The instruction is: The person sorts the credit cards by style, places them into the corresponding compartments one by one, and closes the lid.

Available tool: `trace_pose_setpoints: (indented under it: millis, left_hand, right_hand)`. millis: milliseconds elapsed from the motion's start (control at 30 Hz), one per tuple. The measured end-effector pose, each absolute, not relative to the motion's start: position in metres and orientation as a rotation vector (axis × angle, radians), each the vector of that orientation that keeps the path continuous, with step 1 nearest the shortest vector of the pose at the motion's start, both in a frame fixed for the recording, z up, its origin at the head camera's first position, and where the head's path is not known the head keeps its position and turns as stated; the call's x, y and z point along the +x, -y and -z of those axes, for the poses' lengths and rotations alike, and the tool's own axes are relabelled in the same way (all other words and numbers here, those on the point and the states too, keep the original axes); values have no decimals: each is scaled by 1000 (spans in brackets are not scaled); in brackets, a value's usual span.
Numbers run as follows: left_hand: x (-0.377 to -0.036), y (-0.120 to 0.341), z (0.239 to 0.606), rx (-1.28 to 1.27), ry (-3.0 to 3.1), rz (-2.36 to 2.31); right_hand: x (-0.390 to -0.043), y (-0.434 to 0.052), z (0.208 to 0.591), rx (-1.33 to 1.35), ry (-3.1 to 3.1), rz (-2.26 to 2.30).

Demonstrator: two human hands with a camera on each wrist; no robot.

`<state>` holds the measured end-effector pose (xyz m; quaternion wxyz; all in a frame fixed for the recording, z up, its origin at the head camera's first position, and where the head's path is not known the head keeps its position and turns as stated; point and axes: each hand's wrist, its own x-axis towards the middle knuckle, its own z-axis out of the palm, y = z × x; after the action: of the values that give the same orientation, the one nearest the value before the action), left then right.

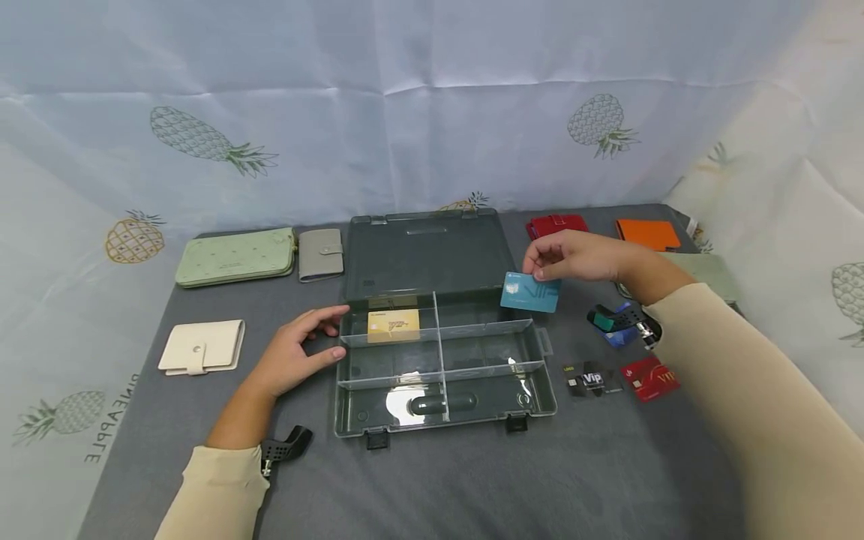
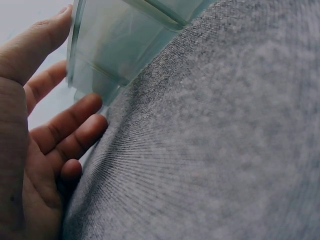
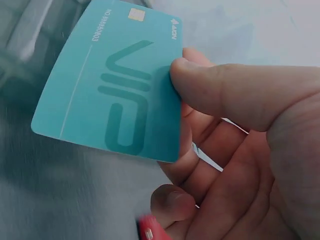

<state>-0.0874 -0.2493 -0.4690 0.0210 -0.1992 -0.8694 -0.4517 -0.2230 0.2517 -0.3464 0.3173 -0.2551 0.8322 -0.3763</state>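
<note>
Black card (image 1: 592, 380) and red card (image 1: 650, 378) lie on worktop (image 1: 472, 487), right of open box (image 1: 486, 386); blue card (image 1: 619, 337) farther, partly hidden. Left hand (image 1: 295, 349) by box's left wall, fingers loosely spread. Gold card (image 1: 394, 328) in far left compartment. Work seems at early stage: one card inside, three on worktop. Right hand (image 1: 574, 256) pinches teal card (image 1: 529, 292) near box's far right corner. Behind: lid (image 1: 428, 255), laid back; closed red wallet (image 1: 556, 225), contents not visible.

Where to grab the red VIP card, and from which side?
Red VIP card: probably pinch its right-hand edge, coming from the right and slightly above; it lies flat on the gray cloth, and the black Vip card sits close on its left.
</note>
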Motion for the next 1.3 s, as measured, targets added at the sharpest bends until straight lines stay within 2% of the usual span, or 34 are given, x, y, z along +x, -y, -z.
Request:
trace_pose_setpoints:
  millis: [367, 600, 967, 1300]
  left_hand:
    - [-88, 248, 469, -622, 2692, 1409]
    - [-88, 247, 468, -621, 2696, 1411]
    - [-88, 248, 467, -631, 2693, 1406]
    - [-88, 249, 470, -628, 2693, 1406]
  right_hand:
    - [-216, -197, 365, -863, -2168, 976]
    - [-201, -181, 381, -1113, -2320, 794]
    - [-193, -184, 392, -1296, -2483, 745]
    - [-184, -215, 394, -1196, -2586, 946]
